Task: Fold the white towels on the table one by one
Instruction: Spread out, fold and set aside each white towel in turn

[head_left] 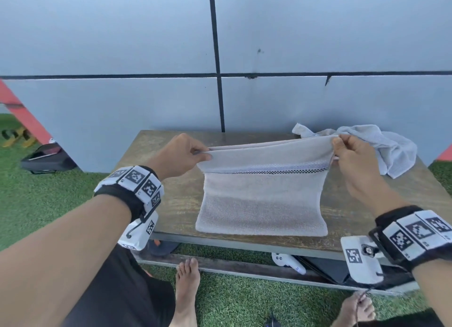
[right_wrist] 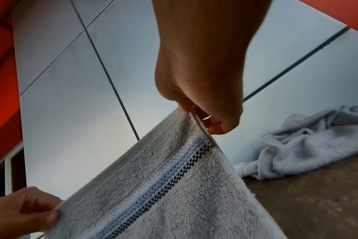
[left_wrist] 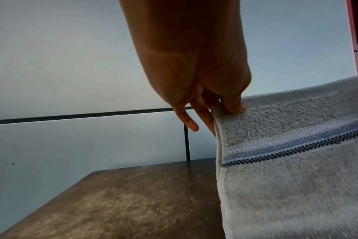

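A white towel (head_left: 261, 199) with a blue and black checked stripe is stretched between my hands above the wooden table (head_left: 176, 204). My left hand (head_left: 186, 155) pinches its upper left corner (left_wrist: 227, 111), and my right hand (head_left: 352, 160) pinches the upper right corner (right_wrist: 196, 122). The held edge looks doubled. The towel's lower end lies flat near the table's front edge. A second white towel (head_left: 381, 148) lies crumpled at the back right of the table (right_wrist: 300, 143).
A grey panelled wall (head_left: 146, 94) stands right behind the table. Green turf (head_left: 36, 199) surrounds it. A black case (head_left: 46, 158) lies on the ground at left. My bare feet (head_left: 187, 287) and a white controller (head_left: 288, 262) are under the table's front.
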A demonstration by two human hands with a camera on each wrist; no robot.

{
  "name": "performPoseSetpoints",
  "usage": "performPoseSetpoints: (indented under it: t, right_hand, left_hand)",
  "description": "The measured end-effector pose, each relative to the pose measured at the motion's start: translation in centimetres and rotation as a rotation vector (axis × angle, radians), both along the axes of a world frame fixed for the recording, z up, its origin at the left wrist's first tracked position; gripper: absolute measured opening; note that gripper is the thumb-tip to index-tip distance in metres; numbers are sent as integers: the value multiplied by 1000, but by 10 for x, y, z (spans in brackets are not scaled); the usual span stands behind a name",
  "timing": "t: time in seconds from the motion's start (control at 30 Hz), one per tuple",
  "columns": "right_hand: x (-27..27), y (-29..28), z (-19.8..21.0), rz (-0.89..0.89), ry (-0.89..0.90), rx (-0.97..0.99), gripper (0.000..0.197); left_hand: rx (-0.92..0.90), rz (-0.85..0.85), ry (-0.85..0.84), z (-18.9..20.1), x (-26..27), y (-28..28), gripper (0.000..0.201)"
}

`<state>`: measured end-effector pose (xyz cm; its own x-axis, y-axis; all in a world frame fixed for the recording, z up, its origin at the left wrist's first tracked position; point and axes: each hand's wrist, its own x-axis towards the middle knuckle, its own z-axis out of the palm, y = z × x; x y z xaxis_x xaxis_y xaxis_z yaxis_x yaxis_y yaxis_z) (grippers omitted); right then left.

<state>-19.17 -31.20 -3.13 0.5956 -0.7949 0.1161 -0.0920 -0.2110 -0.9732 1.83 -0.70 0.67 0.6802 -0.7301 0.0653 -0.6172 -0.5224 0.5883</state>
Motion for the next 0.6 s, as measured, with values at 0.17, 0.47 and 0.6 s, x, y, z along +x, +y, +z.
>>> performPoseSetpoints:
  t: [0.17, 0.47, 0.6]
  right_hand:
    - [7, -4, 24, 9, 89, -125, 14]
    - [45, -22, 100, -41, 147, -237, 17]
    - [55, -26, 131, -70, -7, -202, 9]
  left_hand:
    - [-43, 48, -48, 25, -3, 2, 10]
    - [-181, 74, -194, 72, 30, -11, 9]
    - [-362, 71, -228, 97, 34, -14, 12]
